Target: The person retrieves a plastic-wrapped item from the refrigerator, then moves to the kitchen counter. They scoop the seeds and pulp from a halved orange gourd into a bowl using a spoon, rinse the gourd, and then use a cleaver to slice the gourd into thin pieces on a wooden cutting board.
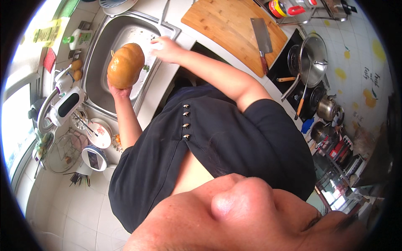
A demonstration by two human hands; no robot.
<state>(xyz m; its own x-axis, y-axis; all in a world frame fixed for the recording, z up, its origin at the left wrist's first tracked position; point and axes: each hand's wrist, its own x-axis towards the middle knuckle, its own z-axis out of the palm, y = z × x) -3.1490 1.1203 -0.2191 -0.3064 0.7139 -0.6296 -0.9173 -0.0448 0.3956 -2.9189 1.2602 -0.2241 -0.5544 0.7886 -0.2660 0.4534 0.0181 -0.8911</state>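
My left hand [119, 91] supports an orange-brown pumpkin [127, 66] from below, over the stainless steel sink [103, 53]. The pumpkin's skin has a glossy shine, and a short pale stem points towards the window side. Some of my left fingers are hidden behind it. To the right of the pumpkin and apart from it, my right hand [166, 50] hovers by the sink's edge. Its fingers are slightly blurred and spread, with nothing clearly held between them. Small green scraps [146, 68] lie in the sink basin.
A wooden cutting board [216, 25] bears a cleaver [262, 36] to the right. Beyond it a wok [314, 59] and a kettle [326, 106] stand by the stove. Left of the sink are a white faucet unit [67, 105], a soap bottle [80, 39] and plates [100, 133].
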